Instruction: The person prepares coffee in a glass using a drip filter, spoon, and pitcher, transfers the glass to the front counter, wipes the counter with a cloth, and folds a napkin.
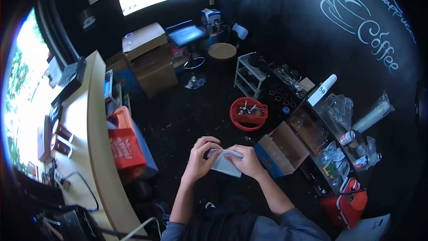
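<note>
A small pale grey-white sheet or cloth (226, 166) hangs between my two hands, in front of my body. My left hand (203, 157) pinches its upper left part, with the thumb on the near side. On the other side, my right hand (244, 161) grips the upper right part, where the edge looks folded or rolled over. The lower part dangles free below the fingers. What the thing is made of cannot be made out. Both hands are above the dark floor, near an open cardboard box (287, 149).
Beyond my hands a red basin (238, 124) holds metal utensils. A long counter (100, 151) runs along the left, with a red bag (125, 147) beside it. Low shelves (312, 129) with bottles and plastic bags stand at right. A stool (189, 36) and large boxes (154, 69) are farther back.
</note>
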Demonstrator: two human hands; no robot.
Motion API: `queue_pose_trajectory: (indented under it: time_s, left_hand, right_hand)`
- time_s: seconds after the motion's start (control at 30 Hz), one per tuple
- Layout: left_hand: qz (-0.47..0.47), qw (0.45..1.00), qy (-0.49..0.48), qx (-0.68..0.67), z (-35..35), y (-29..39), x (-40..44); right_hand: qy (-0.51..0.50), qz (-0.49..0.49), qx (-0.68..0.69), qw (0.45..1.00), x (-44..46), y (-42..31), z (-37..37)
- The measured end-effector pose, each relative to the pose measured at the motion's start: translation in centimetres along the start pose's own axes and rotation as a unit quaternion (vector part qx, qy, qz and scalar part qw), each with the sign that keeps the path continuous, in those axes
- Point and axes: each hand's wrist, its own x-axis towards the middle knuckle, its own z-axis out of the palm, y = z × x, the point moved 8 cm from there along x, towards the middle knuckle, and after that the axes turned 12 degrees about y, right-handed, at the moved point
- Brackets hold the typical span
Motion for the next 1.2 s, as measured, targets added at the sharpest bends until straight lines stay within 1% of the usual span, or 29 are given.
queue_pose_trajectory:
  time_s: [0.03, 0.07, 0.1, 0.13, 0.17, 0.23, 0.27, 0.3, 0.37, 0.4, 0.43, 0.5, 0.57, 0.63, 0.73, 0.8, 0.83, 0.93, 1.0, 1.03, 1.1, 1.13, 1.17, 1.2]
  left_hand:
    - [-0.019, 0.998, 0.002, -0.061, 1.6, -1.4, 1.4]
    - [-0.067, 0.995, -0.011, -0.075, 3.3, -3.3, 2.4]
    - [-0.113, 0.989, -0.023, -0.089, 5.1, -5.2, 3.4]
    - [-0.155, 0.976, -0.03, -0.152, 7.2, -7.0, 4.4]
    - [-0.152, 0.975, -0.045, -0.155, 8.9, -7.9, 6.0]
    - [-0.194, 0.957, -0.09, -0.194, 12.5, -9.7, 8.4]
    - [-0.211, 0.956, -0.119, -0.164, 14.0, -11.1, 9.5]
    - [-0.212, 0.954, -0.131, -0.166, 15.3, -11.7, 10.6]
    - [-0.219, 0.954, -0.09, -0.182, 16.8, -13.0, 13.1]
    - [-0.242, 0.944, -0.083, -0.209, 17.7, -13.7, 14.1]
    - [-0.248, 0.942, -0.089, -0.208, 18.3, -14.4, 14.8]
    - [-0.249, 0.949, -0.08, -0.178, 19.3, -16.2, 16.8]
    - [-0.25, 0.946, -0.088, -0.186, 20.5, -17.6, 18.8]
    - [-0.26, 0.943, -0.087, -0.19, 21.6, -19.1, 20.7]
    - [-0.249, 0.946, -0.119, -0.168, 24.0, -22.5, 23.9]
    - [-0.237, 0.95, -0.128, -0.16, 25.3, -24.6, 25.7]
    - [-0.228, 0.951, -0.131, -0.165, 25.9, -25.5, 27.2]
    - [-0.209, 0.947, -0.19, -0.152, 27.5, -27.2, 31.9]
    - [-0.12, 0.938, -0.303, -0.121, 28.7, -25.9, 34.8]
    - [-0.118, 0.932, -0.317, -0.131, 29.2, -26.3, 35.9]
    - [-0.042, 0.915, -0.369, -0.157, 30.9, -26.0, 37.7]
    - [-0.014, 0.909, -0.374, -0.182, 31.9, -26.0, 38.4]
    - [-0.017, 0.902, -0.386, -0.193, 33.0, -26.4, 38.8]
    - [-0.025, 0.899, -0.392, -0.192, 34.0, -26.8, 39.2]
  right_hand:
    - [-0.002, 0.073, 0.025, 0.997, 0.7, 2.4, -0.2]
    - [0.036, 0.083, 0.055, 0.994, 1.7, 3.8, -1.0]
    - [0.051, 0.084, 0.055, 0.994, 2.7, 5.1, -1.8]
    - [0.076, 0.102, 0.076, 0.989, 3.7, 6.7, -2.9]
    - [0.1, 0.124, 0.099, 0.982, 4.6, 8.4, -3.9]
    - [0.133, 0.131, 0.117, 0.975, 6.5, 10.5, -5.6]
    - [0.145, 0.157, 0.149, 0.965, 7.5, 11.4, -6.4]
    - [0.156, 0.178, 0.182, 0.954, 8.5, 12.3, -7.1]
    - [0.151, 0.201, 0.184, 0.95, 10.0, 15.3, -7.9]
    - [0.155, 0.213, 0.191, 0.946, 10.8, 16.5, -8.2]
    - [0.157, 0.224, 0.198, 0.941, 11.5, 17.4, -8.4]
    - [0.177, 0.235, 0.198, 0.935, 12.9, 18.8, -8.9]
    - [0.205, 0.261, 0.27, 0.904, 14.0, 20.9, -8.8]
    - [0.23, 0.266, 0.274, 0.895, 15.1, 22.6, -9.2]
    - [0.276, 0.284, 0.283, 0.873, 16.8, 25.8, -9.7]
    - [0.259, 0.269, 0.283, 0.883, 18.2, 27.1, -9.8]
    - [0.275, 0.273, 0.277, 0.879, 19.2, 27.5, -10.1]
    - [0.34, 0.266, 0.227, 0.873, 22.9, 28.7, -11.1]
    - [0.335, 0.263, 0.145, 0.893, 26.0, 28.3, -11.5]
    - [0.31, 0.258, 0.11, 0.908, 27.4, 29.2, -10.8]
    - [0.297, 0.222, 0.09, 0.924, 31.1, 27.9, -10.2]
    - [0.282, 0.217, 0.008, 0.935, 32.1, 28.3, -10.1]
    - [0.262, 0.265, -0.048, 0.927, 32.9, 28.3, -10.3]
    - [0.301, 0.278, -0.027, 0.912, 33.1, 29.0, -10.5]
